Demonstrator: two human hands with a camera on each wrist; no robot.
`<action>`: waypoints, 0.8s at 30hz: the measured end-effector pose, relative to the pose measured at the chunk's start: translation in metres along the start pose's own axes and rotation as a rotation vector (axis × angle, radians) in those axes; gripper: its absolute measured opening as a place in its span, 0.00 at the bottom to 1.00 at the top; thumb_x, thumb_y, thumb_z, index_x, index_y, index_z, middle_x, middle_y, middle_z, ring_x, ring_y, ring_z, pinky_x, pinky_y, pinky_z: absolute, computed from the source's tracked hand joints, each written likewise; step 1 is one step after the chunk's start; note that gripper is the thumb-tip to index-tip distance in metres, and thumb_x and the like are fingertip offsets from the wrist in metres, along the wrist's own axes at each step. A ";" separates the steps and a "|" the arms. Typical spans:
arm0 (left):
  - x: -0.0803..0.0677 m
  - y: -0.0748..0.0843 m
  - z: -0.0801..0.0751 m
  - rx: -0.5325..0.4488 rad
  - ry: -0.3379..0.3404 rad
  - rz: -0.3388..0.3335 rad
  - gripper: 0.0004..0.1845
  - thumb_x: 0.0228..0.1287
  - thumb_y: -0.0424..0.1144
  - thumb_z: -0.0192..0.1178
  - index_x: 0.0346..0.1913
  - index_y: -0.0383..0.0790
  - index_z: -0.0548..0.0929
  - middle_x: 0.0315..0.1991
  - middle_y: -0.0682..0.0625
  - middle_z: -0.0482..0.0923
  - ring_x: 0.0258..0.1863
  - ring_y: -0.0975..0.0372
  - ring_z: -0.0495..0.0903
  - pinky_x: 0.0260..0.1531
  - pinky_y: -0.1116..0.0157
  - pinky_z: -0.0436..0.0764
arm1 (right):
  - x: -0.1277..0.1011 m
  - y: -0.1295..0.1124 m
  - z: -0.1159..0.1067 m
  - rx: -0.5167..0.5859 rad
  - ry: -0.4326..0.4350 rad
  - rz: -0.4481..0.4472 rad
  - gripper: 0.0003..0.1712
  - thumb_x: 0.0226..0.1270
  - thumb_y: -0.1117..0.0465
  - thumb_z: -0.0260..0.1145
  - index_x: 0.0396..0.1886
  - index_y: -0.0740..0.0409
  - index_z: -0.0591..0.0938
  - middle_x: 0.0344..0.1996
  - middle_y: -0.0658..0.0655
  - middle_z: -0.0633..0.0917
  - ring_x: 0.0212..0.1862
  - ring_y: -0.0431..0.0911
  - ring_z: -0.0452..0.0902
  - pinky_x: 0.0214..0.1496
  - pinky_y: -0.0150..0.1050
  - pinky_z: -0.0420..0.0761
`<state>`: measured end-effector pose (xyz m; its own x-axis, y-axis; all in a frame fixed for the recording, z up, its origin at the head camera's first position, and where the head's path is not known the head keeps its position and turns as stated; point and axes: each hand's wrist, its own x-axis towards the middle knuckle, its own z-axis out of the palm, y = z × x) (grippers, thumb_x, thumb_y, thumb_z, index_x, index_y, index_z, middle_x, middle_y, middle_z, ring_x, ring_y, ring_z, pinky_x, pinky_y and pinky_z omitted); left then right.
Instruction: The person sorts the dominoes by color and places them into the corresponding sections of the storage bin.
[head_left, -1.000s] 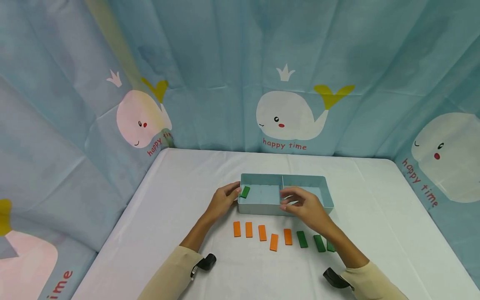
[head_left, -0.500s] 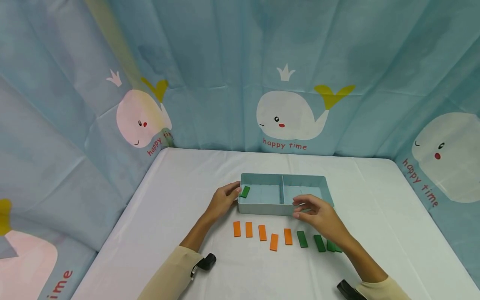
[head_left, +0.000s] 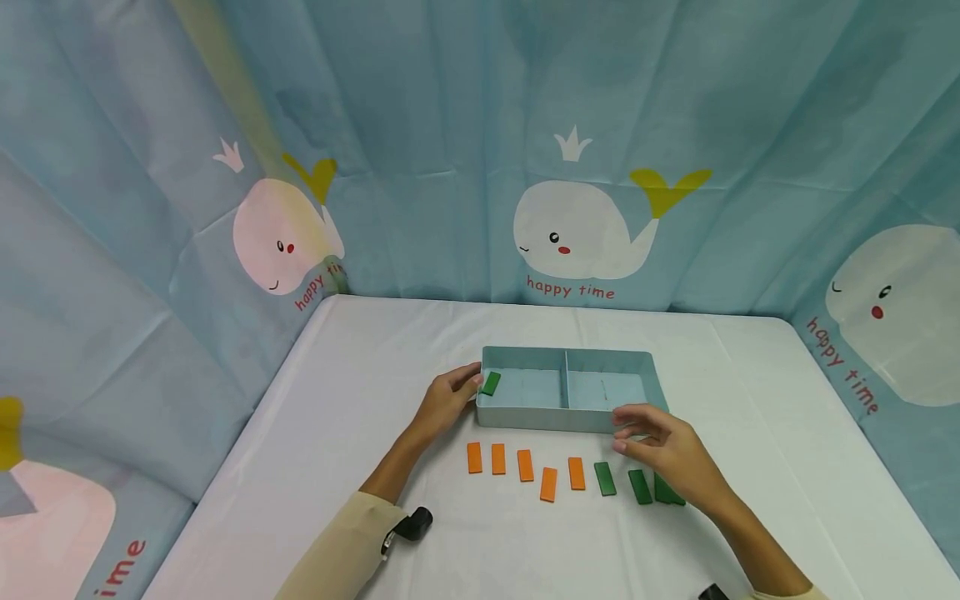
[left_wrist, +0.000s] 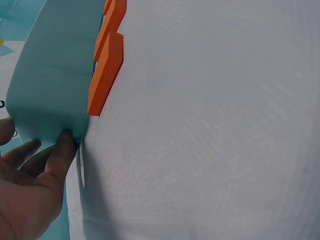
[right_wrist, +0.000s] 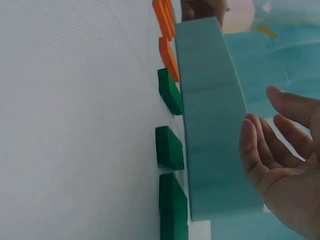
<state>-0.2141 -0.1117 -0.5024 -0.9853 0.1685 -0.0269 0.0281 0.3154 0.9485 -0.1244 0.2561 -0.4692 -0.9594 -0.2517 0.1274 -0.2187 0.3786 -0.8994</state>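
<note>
A light blue-green box (head_left: 540, 418) with a divider stands on the white table. One green tile (head_left: 491, 383) lies in its left compartment, against the left end. My left hand (head_left: 445, 400) rests its relaxed fingers against the outside of that end; the left wrist view shows the fingertips touching the box wall (left_wrist: 55, 70). My right hand (head_left: 671, 446), loosely bent and holding nothing, hovers at the front right corner of the box. In front of the box runs a row of several orange tiles (head_left: 525, 466), then several green tiles (head_left: 605, 479) toward my right hand.
A white cloth (head_left: 390, 333) covers the table. Behind it and along the sides hangs a blue curtain (head_left: 450, 167) with whale prints. The rightmost green tiles (head_left: 667, 490) lie close together, partly behind my right hand.
My right hand has moved from over the box's divider rightward and toward me, uncovering the right compartment and more green tiles. The left hand and the box have stayed put.
</note>
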 end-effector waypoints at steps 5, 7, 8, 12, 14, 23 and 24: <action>0.000 0.001 0.000 -0.020 -0.003 -0.006 0.28 0.83 0.48 0.58 0.78 0.41 0.73 0.76 0.45 0.73 0.76 0.50 0.71 0.69 0.51 0.79 | -0.010 0.002 -0.009 -0.002 0.024 0.022 0.26 0.74 0.59 0.74 0.66 0.64 0.80 0.59 0.67 0.84 0.51 0.40 0.87 0.49 0.35 0.90; 0.000 0.001 0.000 -0.021 -0.005 -0.008 0.28 0.83 0.48 0.58 0.78 0.41 0.73 0.76 0.45 0.73 0.76 0.50 0.71 0.69 0.52 0.79 | -0.013 0.003 -0.013 -0.002 0.036 0.033 0.26 0.73 0.59 0.74 0.66 0.64 0.80 0.59 0.67 0.84 0.51 0.40 0.87 0.49 0.35 0.90; 0.000 0.001 0.000 -0.024 -0.007 -0.008 0.28 0.83 0.48 0.58 0.78 0.41 0.73 0.76 0.45 0.73 0.76 0.50 0.72 0.68 0.52 0.80 | -0.015 0.004 -0.014 -0.002 0.041 0.039 0.27 0.73 0.59 0.74 0.67 0.64 0.80 0.59 0.67 0.84 0.51 0.39 0.87 0.49 0.35 0.90; -0.001 0.000 0.000 -0.023 -0.012 -0.005 0.28 0.83 0.49 0.58 0.78 0.42 0.73 0.77 0.45 0.72 0.75 0.50 0.72 0.67 0.52 0.80 | -0.021 0.007 -0.021 -0.017 0.057 0.059 0.27 0.73 0.59 0.74 0.67 0.62 0.80 0.59 0.67 0.83 0.51 0.38 0.86 0.50 0.34 0.89; -0.001 0.000 0.000 -0.024 -0.011 -0.003 0.29 0.83 0.49 0.58 0.78 0.41 0.73 0.76 0.45 0.73 0.75 0.50 0.72 0.67 0.52 0.81 | -0.024 0.008 -0.023 -0.038 0.065 0.066 0.27 0.73 0.59 0.74 0.68 0.62 0.80 0.59 0.67 0.83 0.51 0.38 0.86 0.50 0.32 0.89; 0.000 -0.002 0.000 -0.015 -0.004 0.006 0.28 0.82 0.49 0.59 0.78 0.41 0.73 0.76 0.44 0.73 0.75 0.49 0.73 0.67 0.52 0.81 | -0.036 0.012 -0.029 -0.074 0.093 0.082 0.27 0.74 0.60 0.74 0.68 0.62 0.79 0.58 0.65 0.84 0.51 0.37 0.86 0.50 0.31 0.88; 0.000 -0.002 0.000 -0.014 -0.003 0.006 0.28 0.82 0.49 0.59 0.78 0.41 0.73 0.76 0.44 0.73 0.75 0.49 0.73 0.67 0.52 0.81 | -0.037 0.013 -0.029 -0.078 0.096 0.084 0.27 0.74 0.60 0.74 0.68 0.62 0.79 0.58 0.65 0.84 0.51 0.37 0.86 0.50 0.31 0.88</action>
<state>-0.2143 -0.1121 -0.5048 -0.9846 0.1734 -0.0217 0.0321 0.3016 0.9529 -0.0966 0.2966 -0.4738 -0.9866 -0.1316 0.0959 -0.1468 0.4634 -0.8739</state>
